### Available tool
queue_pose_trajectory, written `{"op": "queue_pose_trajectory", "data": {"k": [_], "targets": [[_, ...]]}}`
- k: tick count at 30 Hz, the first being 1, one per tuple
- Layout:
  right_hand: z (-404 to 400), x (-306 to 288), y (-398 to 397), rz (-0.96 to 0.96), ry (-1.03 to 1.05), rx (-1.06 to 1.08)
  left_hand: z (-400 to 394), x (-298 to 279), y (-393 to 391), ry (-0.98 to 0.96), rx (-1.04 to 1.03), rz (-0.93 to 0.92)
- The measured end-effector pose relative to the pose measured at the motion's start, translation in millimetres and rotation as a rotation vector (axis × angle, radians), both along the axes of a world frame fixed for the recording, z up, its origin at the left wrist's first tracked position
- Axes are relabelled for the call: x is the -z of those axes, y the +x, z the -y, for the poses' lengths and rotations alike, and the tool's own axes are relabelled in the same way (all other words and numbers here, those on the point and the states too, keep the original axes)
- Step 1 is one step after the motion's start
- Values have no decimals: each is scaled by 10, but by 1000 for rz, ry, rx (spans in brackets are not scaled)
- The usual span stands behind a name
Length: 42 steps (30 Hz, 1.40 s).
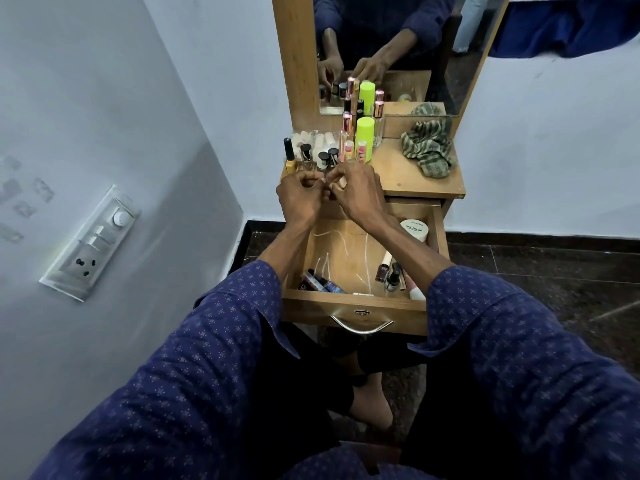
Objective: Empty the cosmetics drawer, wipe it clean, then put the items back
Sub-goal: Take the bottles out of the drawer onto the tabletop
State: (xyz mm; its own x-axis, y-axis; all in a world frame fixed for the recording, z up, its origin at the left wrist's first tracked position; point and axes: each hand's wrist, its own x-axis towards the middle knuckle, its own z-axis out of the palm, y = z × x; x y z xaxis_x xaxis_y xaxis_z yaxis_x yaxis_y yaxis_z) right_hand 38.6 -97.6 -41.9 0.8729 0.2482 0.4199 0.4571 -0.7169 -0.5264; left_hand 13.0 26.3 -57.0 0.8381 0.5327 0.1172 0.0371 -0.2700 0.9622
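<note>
The wooden drawer [356, 308] of the dressing table is pulled open below my arms. Inside it lie a white nail polish remover jar [414, 230] at the back right, a few small bottles [389, 273] at the front right and dark bottles [320, 283] at the front left. My left hand [299, 195] and my right hand [358, 192] meet over the tabletop's front edge. Their fingertips pinch a small dark item [330, 196] that is mostly hidden. Behind my hands stand several bottles [320, 155] and a neon green bottle [365, 136].
A green striped cloth [429, 150] lies bunched on the tabletop [408, 174] at the right. A mirror [391, 46] rises behind the bottles. A switch panel [90, 244] is on the left wall. My knees and a foot [370, 403] are under the drawer.
</note>
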Motion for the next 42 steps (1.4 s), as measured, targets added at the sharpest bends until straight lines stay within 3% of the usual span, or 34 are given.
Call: {"op": "queue_pose_trajectory", "data": {"k": [19, 24, 28, 31, 36, 42], "targets": [[61, 41, -35, 43, -11, -84, -14, 37, -10, -34, 47, 9], [200, 217, -366, -41, 36, -131, -166, 235, -351, 295, 153, -10], [311, 500, -586, -383, -70, -168, -356, 274, -577, 643, 563, -237], [370, 691, -706, -519, -163, -223, -383, 228, -635, 930, 831, -417], [381, 731, -749, -620, -301, -286, -238, 133, -617, 1125, 1035, -702], [397, 744, -758, -636, -290, -355, -189, 202, -670, 1201, 1008, -690]]}}
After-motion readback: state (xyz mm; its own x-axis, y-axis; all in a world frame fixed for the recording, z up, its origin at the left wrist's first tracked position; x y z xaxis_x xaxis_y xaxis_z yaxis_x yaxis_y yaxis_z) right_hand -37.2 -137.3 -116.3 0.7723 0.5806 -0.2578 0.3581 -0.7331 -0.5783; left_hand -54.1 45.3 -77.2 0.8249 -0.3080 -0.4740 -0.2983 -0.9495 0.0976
